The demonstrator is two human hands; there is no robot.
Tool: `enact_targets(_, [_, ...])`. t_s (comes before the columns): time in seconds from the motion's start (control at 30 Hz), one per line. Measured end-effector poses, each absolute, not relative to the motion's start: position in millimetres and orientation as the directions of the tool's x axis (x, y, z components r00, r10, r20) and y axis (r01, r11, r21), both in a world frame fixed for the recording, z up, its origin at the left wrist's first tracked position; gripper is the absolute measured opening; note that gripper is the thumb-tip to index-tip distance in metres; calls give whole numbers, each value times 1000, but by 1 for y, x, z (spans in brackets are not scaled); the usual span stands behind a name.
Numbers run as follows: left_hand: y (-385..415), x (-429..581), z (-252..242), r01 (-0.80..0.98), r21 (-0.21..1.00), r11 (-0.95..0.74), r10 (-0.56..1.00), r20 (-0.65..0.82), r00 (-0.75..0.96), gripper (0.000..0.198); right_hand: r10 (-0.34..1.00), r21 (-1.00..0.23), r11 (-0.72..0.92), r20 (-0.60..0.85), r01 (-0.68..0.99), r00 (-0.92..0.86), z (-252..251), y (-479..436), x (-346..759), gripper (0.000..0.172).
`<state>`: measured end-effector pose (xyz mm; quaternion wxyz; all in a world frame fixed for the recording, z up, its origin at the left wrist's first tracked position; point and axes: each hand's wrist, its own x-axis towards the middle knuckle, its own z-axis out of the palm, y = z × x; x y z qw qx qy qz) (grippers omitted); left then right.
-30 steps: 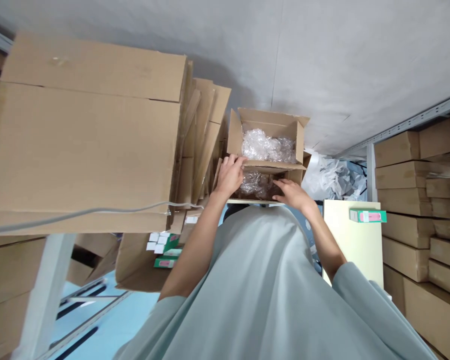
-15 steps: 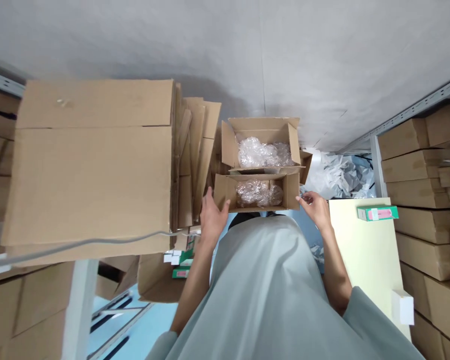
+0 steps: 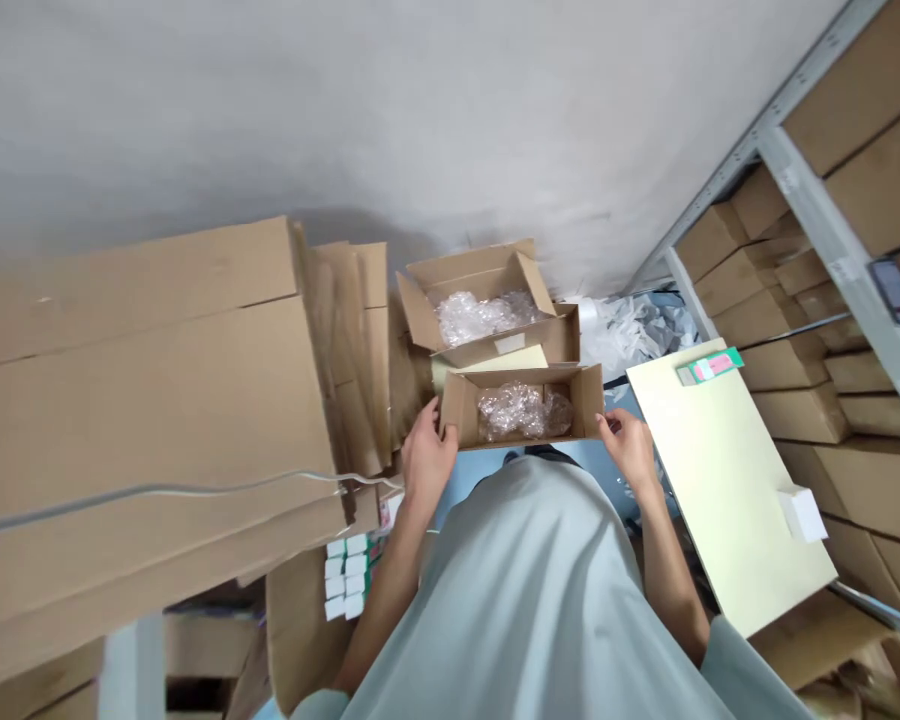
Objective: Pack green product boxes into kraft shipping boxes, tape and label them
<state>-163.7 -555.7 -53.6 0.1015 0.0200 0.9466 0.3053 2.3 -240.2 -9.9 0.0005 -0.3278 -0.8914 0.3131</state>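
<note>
Between my two hands is a small open cardboard box (image 3: 466,408) with crumpled bubble wrap (image 3: 521,411) inside. My left hand (image 3: 428,455) grips its left end, thumb and fingers at the wall's edge. At the right end my right hand (image 3: 627,442) pinches the wall. Just beyond it stands a second open carton (image 3: 469,268), flaps up, also with clear bubble wrap (image 3: 480,313) in it. A strip of pale yellow surface shows between the two boxes.
Flattened cardboard (image 3: 142,400) stands at left with a grey cable (image 3: 195,489) across it. To the right, a pale yellow table (image 3: 720,480) bears a green-and-pink box (image 3: 709,366) and a white box (image 3: 802,513). Shelves of cartons (image 3: 795,400) line the right; crumpled paper (image 3: 637,330) lies behind.
My view has turned to the right. The held box has come away from the second carton, leaving a gap where the yellow surface shows. Both hands have stayed on its ends.
</note>
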Motion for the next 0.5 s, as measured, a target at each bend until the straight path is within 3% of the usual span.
enact_targets(0.17, [-488, -147, -51, 203, 723, 660, 430, -143, -891, 48, 808, -570, 367, -195, 735, -555, 15, -241, 104, 49])
enact_targets(0.3, [-414, -124, -42, 388, 770, 506, 667, -65, -742, 44, 927, -608, 184, -153, 773, -341, 21, -247, 174, 56])
enact_targets(0.5, [-307, -65, -11, 565, 758, 325, 827, 62, -559, 41, 993, -649, 21, -73, 760, -90, 9, -229, 246, 65])
